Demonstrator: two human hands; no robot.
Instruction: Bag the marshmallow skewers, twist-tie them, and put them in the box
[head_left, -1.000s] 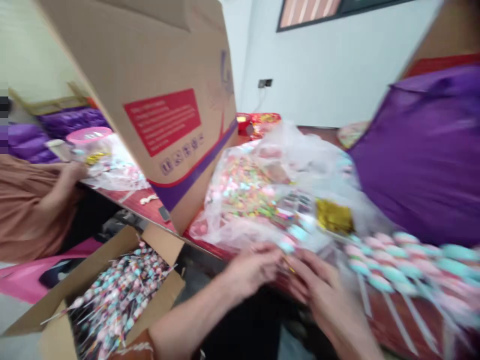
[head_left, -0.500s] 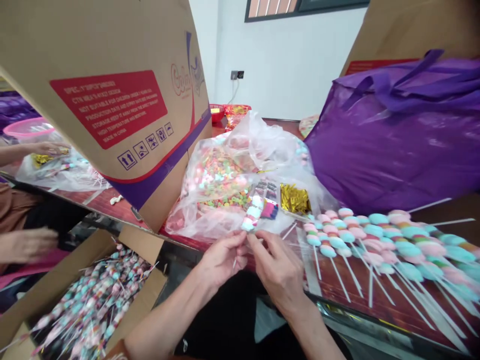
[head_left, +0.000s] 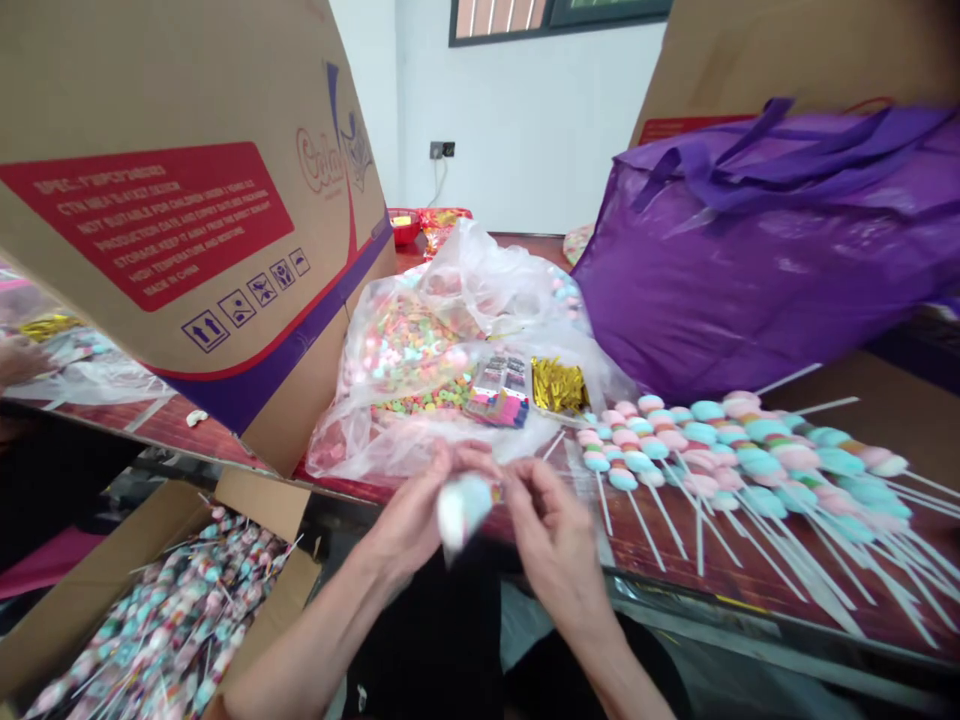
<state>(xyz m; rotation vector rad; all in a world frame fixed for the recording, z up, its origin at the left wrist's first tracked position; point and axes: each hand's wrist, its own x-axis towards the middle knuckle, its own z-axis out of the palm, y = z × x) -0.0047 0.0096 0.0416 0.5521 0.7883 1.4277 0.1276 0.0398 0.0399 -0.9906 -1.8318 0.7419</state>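
In front of my body, my left hand (head_left: 416, 505) is closed around a marshmallow skewer (head_left: 461, 508), which is blurred by motion and points down toward me. Its pink, blue and white pieces are smeared, and the stick is hidden. Close by on the right, my right hand (head_left: 551, 525) is closed, thumb and fingers pinched at the skewer's inner end; what they grip is too small to make out. Just beyond my hands lie a tray of gold twist ties (head_left: 559, 385) and small printed packets (head_left: 501, 388).
Finished-looking marshmallow skewers (head_left: 720, 455) lie in a pile on the right of the table, before a purple bag (head_left: 757, 260). A clear bag of candies (head_left: 420, 345) sits centrally. At lower left stands a carton (head_left: 255, 625) full of wrapped skewers; a large cardboard flap (head_left: 187, 90) rises behind.
The marshmallow skewer has swung from pointing away, above my hands, to pointing down toward me. My view has shifted right. The co-worker's nearer hand at left has left view.
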